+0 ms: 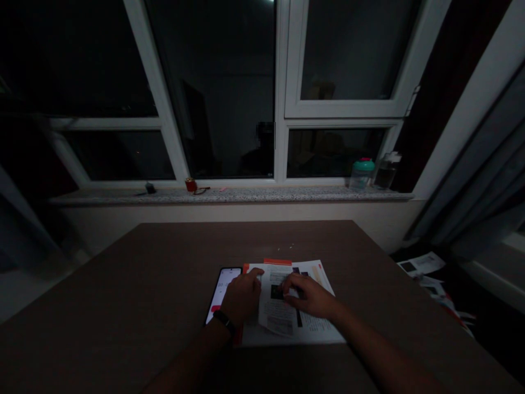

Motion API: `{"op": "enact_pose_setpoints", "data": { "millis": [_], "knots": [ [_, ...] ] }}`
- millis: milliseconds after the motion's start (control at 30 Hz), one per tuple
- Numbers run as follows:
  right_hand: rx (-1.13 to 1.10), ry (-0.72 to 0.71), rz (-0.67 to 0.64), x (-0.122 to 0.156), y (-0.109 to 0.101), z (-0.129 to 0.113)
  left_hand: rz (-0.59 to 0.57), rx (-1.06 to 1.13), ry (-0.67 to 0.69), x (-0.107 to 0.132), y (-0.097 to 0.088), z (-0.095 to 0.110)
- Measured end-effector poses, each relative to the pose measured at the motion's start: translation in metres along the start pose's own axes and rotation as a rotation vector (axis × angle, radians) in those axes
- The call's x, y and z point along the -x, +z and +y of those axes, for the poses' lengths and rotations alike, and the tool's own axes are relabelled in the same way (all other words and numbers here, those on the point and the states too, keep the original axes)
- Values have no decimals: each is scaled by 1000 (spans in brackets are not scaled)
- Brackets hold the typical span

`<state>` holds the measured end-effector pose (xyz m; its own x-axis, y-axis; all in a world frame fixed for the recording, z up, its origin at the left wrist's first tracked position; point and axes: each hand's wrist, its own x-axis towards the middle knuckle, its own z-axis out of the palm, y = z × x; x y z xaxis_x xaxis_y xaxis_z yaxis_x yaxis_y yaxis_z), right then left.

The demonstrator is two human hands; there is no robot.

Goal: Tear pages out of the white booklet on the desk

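Left hand [241, 298] and right hand [309, 295] apart, both on a glossy white printed leaflet [279, 320], grip unclear; beside it, a black smartphone [217, 295]; on a smooth brown tabletop [123, 284], sheets prone to sliding.

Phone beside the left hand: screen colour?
The phone screen is mostly white with a pink patch near the bottom; the head view shows it.

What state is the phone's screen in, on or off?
On: the phone beside the left hand shows a lit white screen with a pink patch.
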<state>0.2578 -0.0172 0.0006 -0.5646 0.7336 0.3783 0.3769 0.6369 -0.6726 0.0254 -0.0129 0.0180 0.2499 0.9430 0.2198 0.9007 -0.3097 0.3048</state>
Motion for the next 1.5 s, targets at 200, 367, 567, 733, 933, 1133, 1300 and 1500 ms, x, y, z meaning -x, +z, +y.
{"op": "enact_pose_setpoints", "data": {
  "millis": [200,367,567,733,933,1133,1300,1500],
  "knots": [
    [-16,26,-9,0,-2,-3,60,169,116,0,1,-1],
    [-54,37,4,0,-3,-6,65,341,275,1,1,3],
    [-33,40,72,2,-2,-6,-94,392,374,6,-6,11],
    [-129,40,158,1,0,-5,-189,383,428,8,-8,12],
    [-207,69,240,0,-1,-1,-189,293,412,8,-2,8],
    [-152,128,222,-2,-4,2,-204,288,428,8,-4,8],
    [-140,142,223,-1,-8,4,-225,339,435,8,-7,10],
    [-44,208,308,0,-12,10,-213,310,413,9,-1,5]
  ]
}}
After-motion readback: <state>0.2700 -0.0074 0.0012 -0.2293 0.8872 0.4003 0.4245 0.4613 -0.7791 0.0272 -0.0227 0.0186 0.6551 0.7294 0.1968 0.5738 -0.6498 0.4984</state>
